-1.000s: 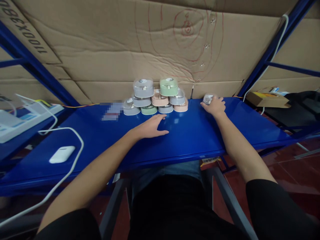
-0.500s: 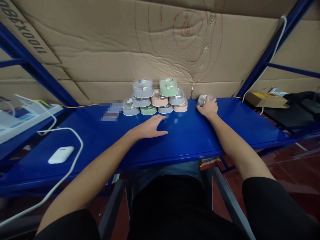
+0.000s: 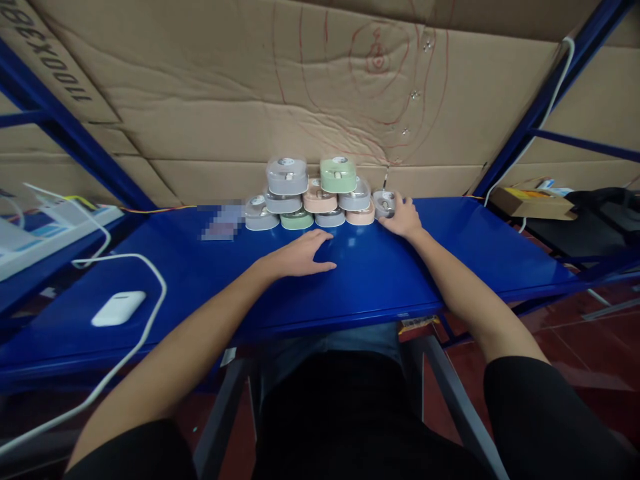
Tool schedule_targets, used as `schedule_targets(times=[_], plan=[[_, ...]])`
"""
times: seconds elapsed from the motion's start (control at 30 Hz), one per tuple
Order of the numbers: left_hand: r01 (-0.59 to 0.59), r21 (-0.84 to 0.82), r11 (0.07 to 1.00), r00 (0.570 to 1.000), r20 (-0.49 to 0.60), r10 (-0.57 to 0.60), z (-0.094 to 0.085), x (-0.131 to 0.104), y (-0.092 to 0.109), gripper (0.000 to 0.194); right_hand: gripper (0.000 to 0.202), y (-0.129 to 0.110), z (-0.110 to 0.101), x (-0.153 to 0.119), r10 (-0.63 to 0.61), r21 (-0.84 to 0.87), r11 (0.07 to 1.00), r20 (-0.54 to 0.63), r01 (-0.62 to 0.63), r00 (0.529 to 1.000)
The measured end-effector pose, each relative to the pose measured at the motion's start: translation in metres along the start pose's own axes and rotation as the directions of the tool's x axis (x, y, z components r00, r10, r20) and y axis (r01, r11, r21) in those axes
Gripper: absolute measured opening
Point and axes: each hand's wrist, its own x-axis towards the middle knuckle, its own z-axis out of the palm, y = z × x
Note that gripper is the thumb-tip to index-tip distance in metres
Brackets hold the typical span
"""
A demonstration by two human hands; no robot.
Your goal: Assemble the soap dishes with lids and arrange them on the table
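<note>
Several small plastic boxes with clear domed lids are stacked in three tiers near the back of the table. On top sit a grey box (image 3: 287, 177) and a green box (image 3: 339, 175), a gap between them. My right hand (image 3: 404, 219) is closed around another grey box (image 3: 384, 203) at the right end of the bottom row, close beside a pink box (image 3: 361, 215). That held box rests on the table and is partly covered by my fingers. In front of the stack, my left hand (image 3: 307, 255) hovers or rests over the table, thumb and fingers apart, holding nothing.
The blue table (image 3: 350, 287) backs onto a cardboard wall (image 3: 200, 87). At left lie a white earphone case (image 3: 119, 308) and a white cable (image 3: 161, 283), with a power strip (image 3: 60, 240) beyond. An opened carton (image 3: 533, 202) stands at far right.
My right hand has slid the grey box leftward until it is beside the bottom row of the stack. My left hand stays in about the same place, open.
</note>
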Motion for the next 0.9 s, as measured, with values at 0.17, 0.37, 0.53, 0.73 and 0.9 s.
schedule_targets(times=[0.17, 0.37, 0.53, 0.73, 0.9], plan=[[-0.016, -0.017, 1.000, 1.000, -0.016, 0.016, 0.000, 0.000, 0.000, 0.089, 0.082, -0.020, -0.018, -0.004, -0.189, 0.035, 0.979, -0.190, 0.199, 0.963], [-0.047, -0.019, 0.999, 0.998, -0.036, 0.046, 0.003, 0.001, -0.004, 0.088, 0.095, -0.106, -0.034, 0.014, -0.342, 0.029, 0.932, -0.261, 0.362, 0.903], [-0.059, -0.031, 0.998, 0.997, -0.050, 0.058, 0.005, 0.003, -0.007, 0.088, 0.101, -0.177, -0.019, 0.040, -0.235, 0.094, 0.960, -0.250, 0.265, 0.939], [-0.055, -0.046, 0.997, 0.997, -0.056, 0.052, 0.005, 0.002, -0.006, 0.088, 0.074, -0.172, -0.027, 0.031, -0.193, 0.092, 0.972, -0.221, 0.217, 0.956], [-0.008, -0.152, 0.988, 0.988, -0.153, -0.016, 0.005, 0.000, -0.006, 0.097, 0.076, -0.104, -0.053, -0.003, -0.435, 0.192, 0.846, -0.294, 0.498, 0.851]])
